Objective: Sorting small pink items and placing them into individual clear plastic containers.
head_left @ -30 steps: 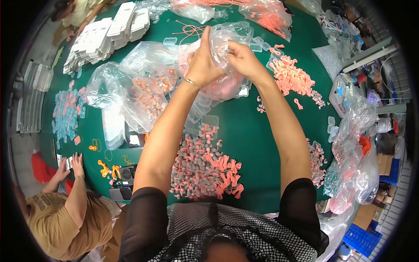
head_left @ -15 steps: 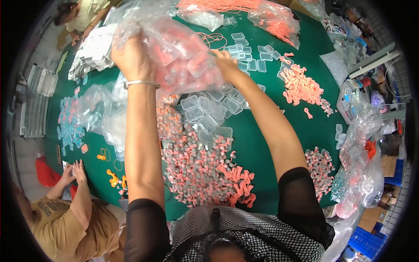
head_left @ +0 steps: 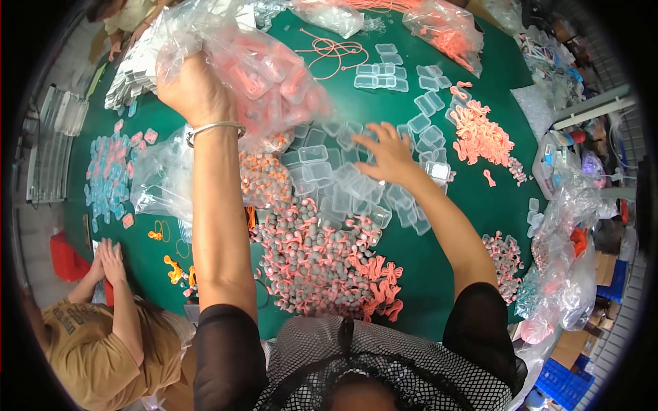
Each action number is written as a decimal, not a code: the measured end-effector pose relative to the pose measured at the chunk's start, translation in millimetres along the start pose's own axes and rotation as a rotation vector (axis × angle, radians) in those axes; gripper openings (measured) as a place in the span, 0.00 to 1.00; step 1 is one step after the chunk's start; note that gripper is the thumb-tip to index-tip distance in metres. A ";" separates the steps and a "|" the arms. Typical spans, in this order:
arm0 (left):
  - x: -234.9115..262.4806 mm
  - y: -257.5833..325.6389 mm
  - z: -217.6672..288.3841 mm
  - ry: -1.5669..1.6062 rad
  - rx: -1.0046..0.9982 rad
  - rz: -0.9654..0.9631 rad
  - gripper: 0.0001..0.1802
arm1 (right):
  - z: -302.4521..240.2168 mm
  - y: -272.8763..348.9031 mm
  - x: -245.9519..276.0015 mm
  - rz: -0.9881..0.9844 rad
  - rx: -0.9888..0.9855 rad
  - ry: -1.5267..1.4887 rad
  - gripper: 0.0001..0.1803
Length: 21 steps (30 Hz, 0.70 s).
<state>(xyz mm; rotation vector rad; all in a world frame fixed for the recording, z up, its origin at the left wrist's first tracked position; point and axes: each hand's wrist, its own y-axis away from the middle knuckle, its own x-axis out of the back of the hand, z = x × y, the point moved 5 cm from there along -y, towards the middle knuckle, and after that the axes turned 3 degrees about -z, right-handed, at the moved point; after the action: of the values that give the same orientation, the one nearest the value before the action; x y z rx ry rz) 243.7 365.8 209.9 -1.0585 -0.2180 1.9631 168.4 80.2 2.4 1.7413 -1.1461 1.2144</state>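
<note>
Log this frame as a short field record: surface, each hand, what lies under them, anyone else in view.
surface: green table
left hand: raised, gripping a clear plastic bag with small clear cases and pink parts inside
right hand: fingers spread, resting on loose clear plastic cases
near edge: heap of grey and pink bow-shaped parts
right side: pile of pink parts
other person: lower left, hands at the table edge

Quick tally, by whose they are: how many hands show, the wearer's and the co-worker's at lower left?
Wearer's hands: 2, left hand gripping the clear bag, right hand open at the clear boxes.
Co-worker's hands: 2, close together.
Total: 4
</note>
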 end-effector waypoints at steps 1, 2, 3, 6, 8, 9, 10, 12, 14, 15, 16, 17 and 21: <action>1.6 0.9 0.2 0.011 -0.005 0.000 0.09 | -3.1 9.3 -0.6 0.008 0.000 0.009 0.37; 5.1 2.0 0.7 -0.017 0.015 0.009 0.10 | -8.0 16.9 -3.0 -0.035 0.026 -0.001 0.37; 4.5 6.4 0.6 -0.038 0.044 0.021 0.10 | -5.7 22.2 -2.1 -0.083 0.043 -0.005 0.36; 1.4 12.5 5.7 -0.038 0.056 0.047 0.11 | 10.1 5.0 9.7 -0.290 0.068 -0.189 0.36; 1.3 20.4 2.7 -0.046 0.074 0.036 0.12 | 35.6 -35.7 37.1 -0.192 0.043 -0.231 0.34; 2.0 22.6 3.6 -0.070 0.084 0.022 0.12 | 50.0 -60.1 42.8 -0.036 0.024 -0.217 0.35; 2.4 26.3 4.3 -0.066 0.079 0.027 0.12 | 52.2 -77.5 58.4 0.054 -0.063 -0.142 0.36; -3.3 38.0 2.0 -0.127 0.163 -0.018 0.16 | 74.3 -115.0 73.7 0.143 -0.221 -0.058 0.41; -6.6 47.7 0.8 -0.131 0.166 -0.022 0.16 | 91.0 -146.6 69.7 0.160 -0.380 -0.038 0.45; -8.2 52.5 0.3 -0.117 0.184 -0.024 0.16 | 92.8 -157.5 66.7 0.163 -0.372 -0.043 0.45; -8.8 55.9 -1.9 -0.101 0.204 -0.027 0.15 | 97.7 -165.4 63.4 0.152 -0.402 -0.023 0.44; -9.3 58.3 -6.7 -0.088 0.230 -0.051 0.17 | 104.5 -171.2 60.5 0.142 -0.436 0.000 0.43; -15.9 68.1 -27.0 -0.010 0.273 -0.116 0.16 | 115.9 -158.4 44.7 0.072 -0.402 0.016 0.39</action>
<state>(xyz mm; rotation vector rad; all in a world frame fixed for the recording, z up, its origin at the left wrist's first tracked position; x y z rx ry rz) 226.3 306.2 167.9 -0.8402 -0.0149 1.8330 360.5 20.1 -0.3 1.3952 -1.3472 0.9552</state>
